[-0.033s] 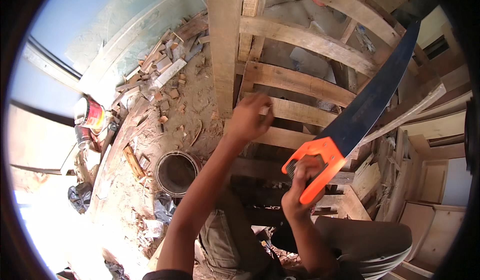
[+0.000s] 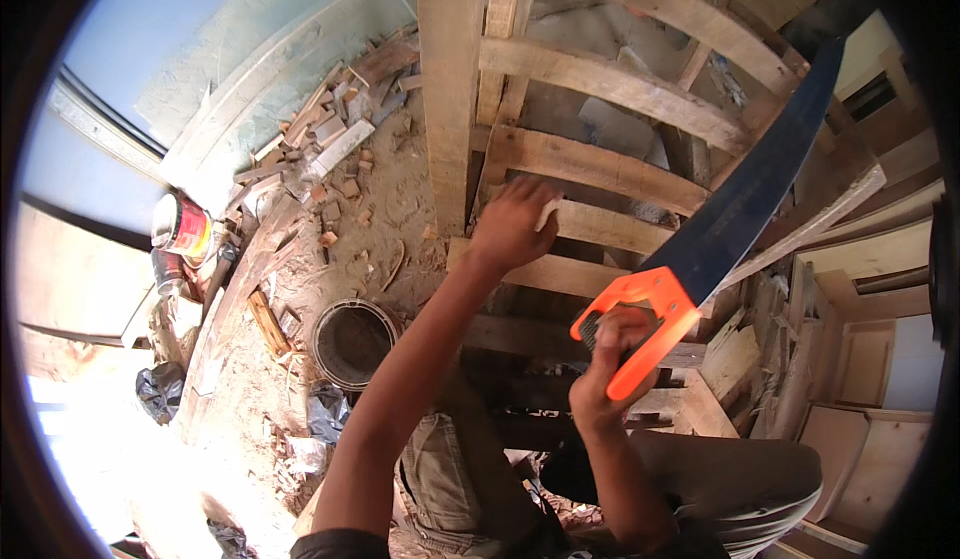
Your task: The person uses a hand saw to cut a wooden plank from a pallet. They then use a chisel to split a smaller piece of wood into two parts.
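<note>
My right hand (image 2: 612, 361) is closed around the orange handle of a hand saw (image 2: 742, 199). Its long dark blade slants up to the far right, above the wooden pallet frame, and I cannot see it touching any wood. My left hand (image 2: 515, 224) rests on a light wooden slat (image 2: 610, 227) of the frame, close to the upright post (image 2: 447, 99). Its fingers bend over the slat and the thumb lies nearer to me. A small pale patch shows by the thumb, too small to name. The underside of this grip is hidden.
A round bucket (image 2: 353, 344) stands left of my left forearm. Wood offcuts (image 2: 330, 139) litter the sandy floor by the wall. A paint can (image 2: 180, 224) sits at the far left. Cabinet-like wooden boxes (image 2: 865, 359) stand at the right. A thin board (image 2: 810, 224) slants under the blade.
My left hand has shifted slightly right and its fingers have unfolded from a tighter curl onto the slat. The saw and my right hand have moved a little up and right.
</note>
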`<state>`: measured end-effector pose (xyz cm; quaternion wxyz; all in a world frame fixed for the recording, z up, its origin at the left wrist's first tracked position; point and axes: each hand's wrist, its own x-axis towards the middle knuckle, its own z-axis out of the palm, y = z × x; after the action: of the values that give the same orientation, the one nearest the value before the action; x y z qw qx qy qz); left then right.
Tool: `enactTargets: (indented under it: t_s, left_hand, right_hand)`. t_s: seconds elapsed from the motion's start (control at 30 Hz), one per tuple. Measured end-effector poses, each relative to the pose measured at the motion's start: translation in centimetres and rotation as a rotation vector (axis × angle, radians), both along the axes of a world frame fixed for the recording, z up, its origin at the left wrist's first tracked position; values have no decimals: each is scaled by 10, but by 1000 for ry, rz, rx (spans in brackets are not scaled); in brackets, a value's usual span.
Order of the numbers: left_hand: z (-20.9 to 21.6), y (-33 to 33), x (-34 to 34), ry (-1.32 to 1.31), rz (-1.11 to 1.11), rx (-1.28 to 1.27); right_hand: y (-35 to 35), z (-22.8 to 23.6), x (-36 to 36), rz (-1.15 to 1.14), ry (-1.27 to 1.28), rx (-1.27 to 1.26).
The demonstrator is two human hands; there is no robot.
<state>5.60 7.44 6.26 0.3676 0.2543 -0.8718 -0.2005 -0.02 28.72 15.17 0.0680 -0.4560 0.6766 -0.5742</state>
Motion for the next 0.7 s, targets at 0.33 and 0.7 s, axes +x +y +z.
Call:
enactTargets:
  t_s: [0.33, 0.7]
  left_hand:
    - [-30, -42, -120, -636, 234, -108]
    - [-10, -42, -118, -680, 200, -209]
  right_hand:
    - [67, 54, -88, -171, 219, -55]
    - [114, 71, -99, -225, 137, -68]
